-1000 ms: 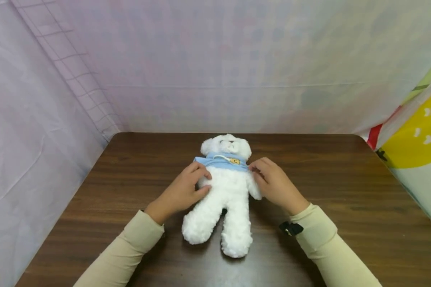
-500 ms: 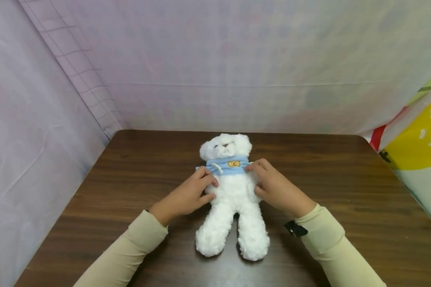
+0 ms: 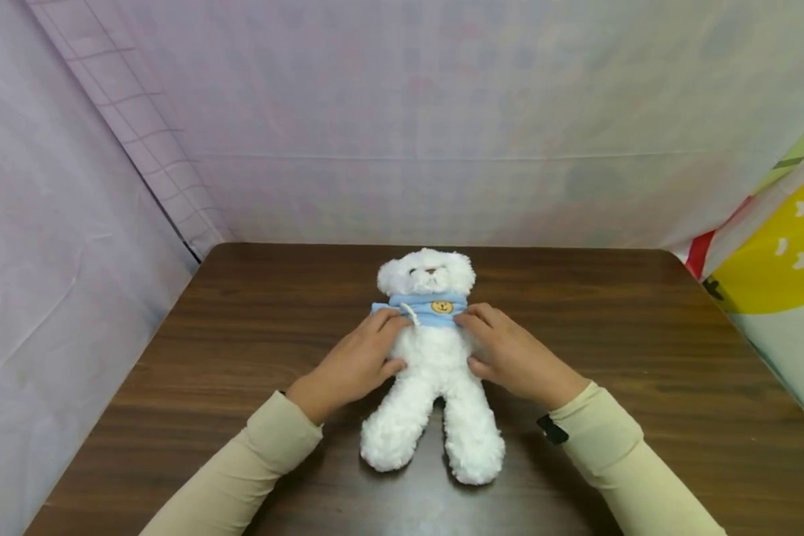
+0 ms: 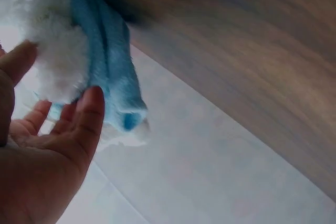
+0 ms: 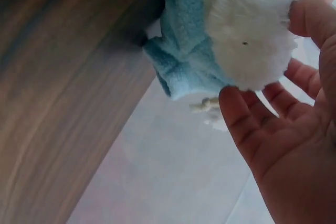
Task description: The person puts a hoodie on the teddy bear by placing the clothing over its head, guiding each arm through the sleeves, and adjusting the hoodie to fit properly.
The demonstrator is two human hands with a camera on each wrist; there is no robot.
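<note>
The head view alone shows the white teddy bear [image 3: 435, 353] whole, on its back on the desk [image 3: 643, 335], with the round bear-face badge [image 3: 442, 307] and pale cord [image 3: 410, 314] on its blue shirt [image 3: 429, 320]; the left wrist view adds the open end of a blue sleeve [image 4: 118, 72], and the right wrist view a small dark speck [image 5: 245, 43] on the white fur. Compared with a second ago, the bear's legs [image 3: 395, 432] lie farther to the right, the left hand [image 3: 355, 361] has its fingertips up at the shirt's hem, and the right hand [image 3: 522, 353] spreads its thumb lower, away from its fingers. The bear's trunk lies between the two hands, touched on both sides; each hand keeps thumb and fingers apart, loosely bent against fur and cloth.
</note>
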